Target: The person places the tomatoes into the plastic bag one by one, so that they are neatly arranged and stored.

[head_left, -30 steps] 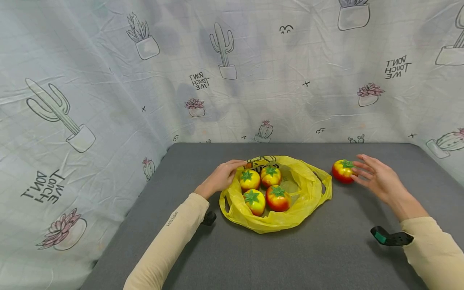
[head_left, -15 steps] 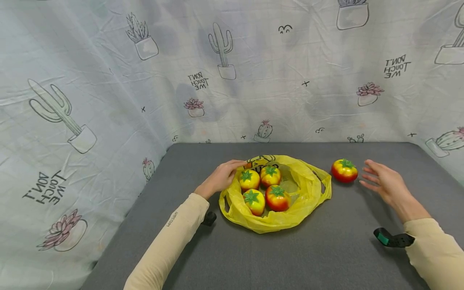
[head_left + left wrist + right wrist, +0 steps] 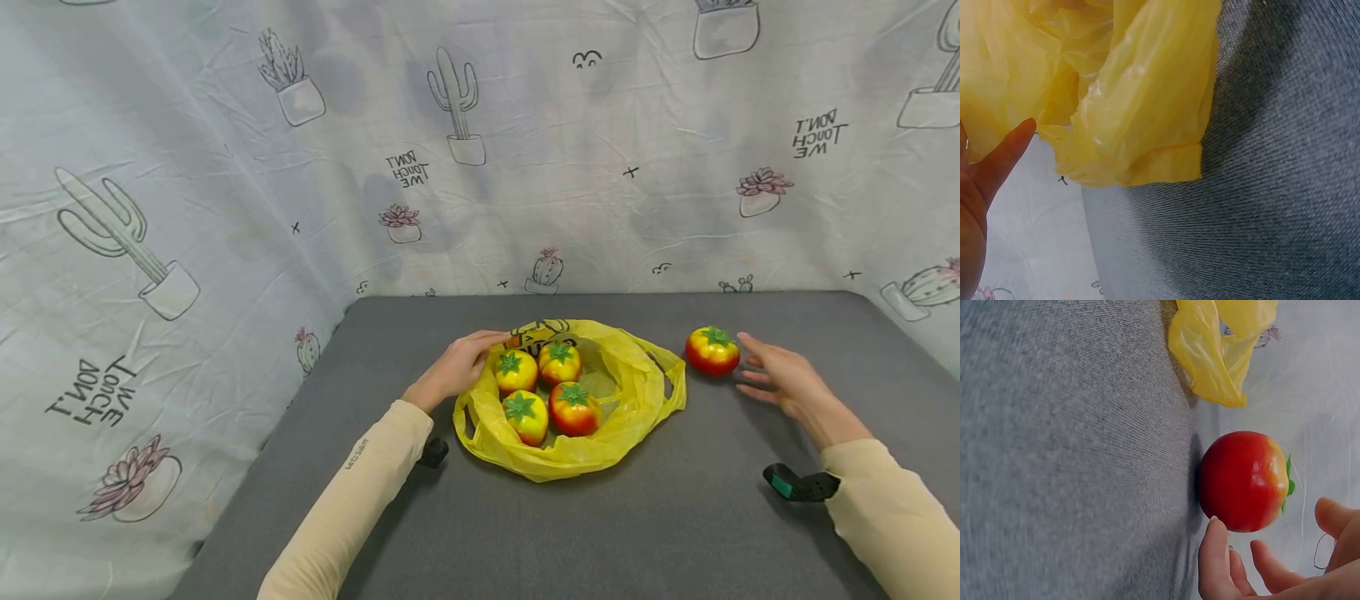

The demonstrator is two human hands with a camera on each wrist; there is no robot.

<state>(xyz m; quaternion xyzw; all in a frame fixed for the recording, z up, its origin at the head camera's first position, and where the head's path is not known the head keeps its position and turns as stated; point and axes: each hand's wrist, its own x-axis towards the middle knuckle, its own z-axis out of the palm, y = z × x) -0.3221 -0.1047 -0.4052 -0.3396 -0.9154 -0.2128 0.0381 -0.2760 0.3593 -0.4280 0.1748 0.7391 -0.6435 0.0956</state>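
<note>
A yellow plastic bag (image 3: 630, 417) lies open-mouthed on the grey table, with several red-and-yellow tomatoes, one of them this nearer tomato (image 3: 576, 410), sitting inside. At its left rim, my left hand (image 3: 457, 367) holds the edge of the plastic; in the left wrist view the thumb (image 3: 1007, 153) lies against the bag while the other fingers are mostly out of sight. One more tomato (image 3: 712, 352), with a green leafy top, stands on the table right of the bag. Just right of it is my right hand (image 3: 787, 383), fingers spread and relaxed, holding nothing; in the right wrist view the fingertips come close to the tomato (image 3: 1241, 481).
Around the bag and the lone tomato stretches the grey cloth-covered table (image 3: 600, 533). A pale curtain (image 3: 525, 208) printed with cactus drawings hangs behind the far edge and along the left. One bag handle (image 3: 675, 387) points towards the lone tomato.
My right hand drew back from the lone tomato to the right, then came in towards it again. My left hand and the bag have stayed in place.
</note>
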